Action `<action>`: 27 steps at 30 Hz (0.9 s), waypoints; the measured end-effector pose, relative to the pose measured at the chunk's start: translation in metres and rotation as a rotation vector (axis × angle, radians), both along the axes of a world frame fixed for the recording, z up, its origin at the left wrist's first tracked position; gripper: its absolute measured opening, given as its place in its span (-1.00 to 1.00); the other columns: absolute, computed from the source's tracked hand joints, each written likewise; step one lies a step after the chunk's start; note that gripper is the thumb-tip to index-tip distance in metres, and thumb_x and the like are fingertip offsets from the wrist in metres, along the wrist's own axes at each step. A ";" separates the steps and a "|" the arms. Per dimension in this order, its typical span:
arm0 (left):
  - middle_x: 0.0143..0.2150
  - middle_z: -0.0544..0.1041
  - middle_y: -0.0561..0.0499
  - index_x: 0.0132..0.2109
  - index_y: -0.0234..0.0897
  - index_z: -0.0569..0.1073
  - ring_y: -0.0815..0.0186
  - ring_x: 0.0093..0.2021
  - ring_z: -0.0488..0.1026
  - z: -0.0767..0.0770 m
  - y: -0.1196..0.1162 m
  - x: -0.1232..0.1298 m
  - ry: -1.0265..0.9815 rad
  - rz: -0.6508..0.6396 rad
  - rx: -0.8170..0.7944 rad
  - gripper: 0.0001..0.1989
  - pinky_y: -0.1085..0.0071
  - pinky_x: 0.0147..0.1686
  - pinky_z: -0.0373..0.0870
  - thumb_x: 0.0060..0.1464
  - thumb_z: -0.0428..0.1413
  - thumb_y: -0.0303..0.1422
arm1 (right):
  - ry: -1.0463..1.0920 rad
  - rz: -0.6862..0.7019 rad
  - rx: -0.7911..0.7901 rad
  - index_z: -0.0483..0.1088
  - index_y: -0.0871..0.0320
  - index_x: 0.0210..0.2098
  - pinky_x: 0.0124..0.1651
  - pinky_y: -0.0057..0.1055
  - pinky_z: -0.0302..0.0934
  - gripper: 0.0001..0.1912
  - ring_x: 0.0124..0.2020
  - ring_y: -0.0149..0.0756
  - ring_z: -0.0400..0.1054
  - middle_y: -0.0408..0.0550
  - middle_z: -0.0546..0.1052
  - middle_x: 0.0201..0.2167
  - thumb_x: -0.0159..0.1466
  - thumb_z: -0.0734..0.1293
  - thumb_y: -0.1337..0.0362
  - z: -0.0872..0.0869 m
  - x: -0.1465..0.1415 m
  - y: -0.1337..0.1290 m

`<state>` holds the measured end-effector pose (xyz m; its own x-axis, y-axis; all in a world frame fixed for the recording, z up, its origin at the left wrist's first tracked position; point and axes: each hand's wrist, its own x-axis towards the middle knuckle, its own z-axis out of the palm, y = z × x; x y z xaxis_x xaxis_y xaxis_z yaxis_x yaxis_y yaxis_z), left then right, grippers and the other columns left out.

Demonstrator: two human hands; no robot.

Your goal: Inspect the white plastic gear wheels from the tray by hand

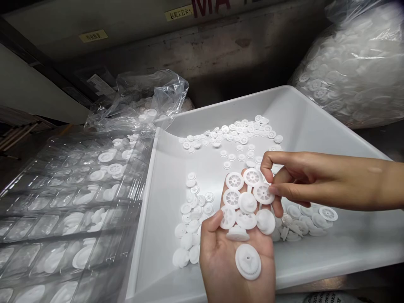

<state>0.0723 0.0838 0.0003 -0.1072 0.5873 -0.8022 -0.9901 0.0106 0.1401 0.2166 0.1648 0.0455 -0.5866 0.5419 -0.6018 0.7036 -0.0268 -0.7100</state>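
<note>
My left hand point(240, 256) is palm up over the grey bin point(318, 261), cupping several white plastic gears point(248, 203), some spoked and some solid. One large gear point(248, 261) lies near the heel of that palm. From the right, my right hand point(296, 181) pinches a spoked gear point(264, 193) at its edge, above the left fingers. Loose gears lie in the bin in groups: along the back point(243, 131), on the left side point(192, 210), and to the right under the hands point(303, 221).
Clear compartment trays point(126, 210) holding white gears stand left of the bin. An opened plastic bag point(164, 92) with white parts sits behind them. A large full bag of gears point(362, 71) is at the back right. Behind is a metal panel with yellow labels point(179, 13).
</note>
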 end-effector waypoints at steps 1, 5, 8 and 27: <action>0.01 0.50 -0.06 0.21 -0.02 0.30 0.00 -0.06 0.48 0.000 0.000 0.001 0.007 0.000 0.002 -0.42 -0.08 -0.03 0.38 0.01 0.01 -0.42 | -0.012 -0.003 0.013 0.18 0.00 -0.10 -0.46 -0.54 0.05 -0.78 -0.49 -0.49 0.10 -0.27 0.47 -0.21 0.34 0.16 0.05 0.000 -0.001 0.000; 0.07 0.46 -0.07 0.25 0.00 0.24 0.00 -0.03 0.46 -0.002 -0.001 0.001 0.026 -0.015 0.007 -0.39 -0.05 -0.04 0.39 0.02 -0.02 -0.39 | -0.036 -0.014 0.023 0.19 -0.01 -0.11 -0.46 -0.55 0.06 -0.79 -0.49 -0.49 0.12 -0.27 0.48 -0.21 0.33 0.17 0.06 0.002 -0.002 0.000; 0.12 0.42 -0.09 0.28 0.01 0.18 0.02 -0.01 0.45 -0.007 -0.003 -0.002 0.058 -0.076 0.049 -0.36 0.03 -0.07 0.43 0.03 -0.02 -0.40 | -0.025 -0.018 -0.018 0.17 -0.01 -0.10 -0.47 -0.53 0.04 -0.80 -0.50 -0.47 0.09 -0.26 0.48 -0.23 0.32 0.17 0.10 0.005 -0.002 -0.002; 0.04 0.47 -0.02 0.22 -0.07 0.30 0.19 0.06 0.41 -0.009 -0.006 -0.002 -0.215 -0.049 0.244 -0.49 0.47 -0.34 0.44 0.10 -0.07 -0.34 | -0.136 -0.027 0.072 0.16 -0.05 -0.07 -0.37 -0.43 0.12 -0.75 -0.44 -0.40 0.16 -0.26 0.46 -0.30 0.32 0.15 0.02 0.004 0.003 -0.001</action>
